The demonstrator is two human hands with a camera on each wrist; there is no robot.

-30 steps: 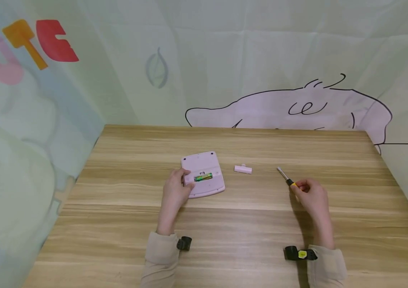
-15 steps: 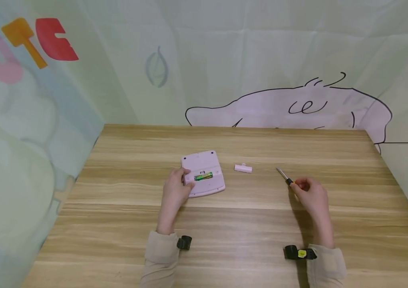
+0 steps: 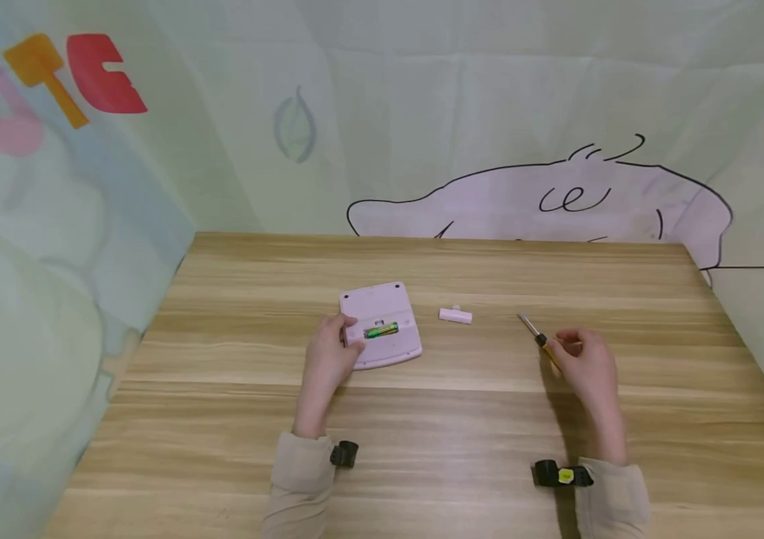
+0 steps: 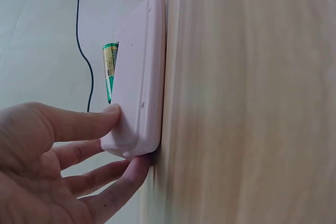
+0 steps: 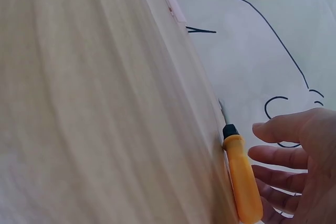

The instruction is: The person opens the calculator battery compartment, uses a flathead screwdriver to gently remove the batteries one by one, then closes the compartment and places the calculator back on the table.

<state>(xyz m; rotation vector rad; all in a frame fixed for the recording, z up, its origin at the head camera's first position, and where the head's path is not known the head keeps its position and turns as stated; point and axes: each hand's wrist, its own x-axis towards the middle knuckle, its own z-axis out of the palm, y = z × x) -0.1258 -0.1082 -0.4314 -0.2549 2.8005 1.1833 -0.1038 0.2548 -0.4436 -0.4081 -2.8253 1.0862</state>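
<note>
A pink calculator lies face down on the table, keys hidden. One green-and-gold battery sits in its uncovered battery compartment. My left hand holds the calculator's left edge, thumb on the back and fingertips at the side near the tabletop. To the right of the calculator rests its small pink battery cover. A screwdriver with a yellow-orange handle and black collar lies on the wood, tip pointing away to the left. Beside its handle is my right hand, thumb and fingers spread apart in the right wrist view.
The wood-grain table runs back to a printed cloth backdrop at its far edge. More of the cloth hangs along the left side. A black wrist camera is strapped at the left cuff.
My right hand has loosened from the screwdriver and drawn slightly to the right, leaving it on the table. My left hand and the calculator have stayed in place.
</note>
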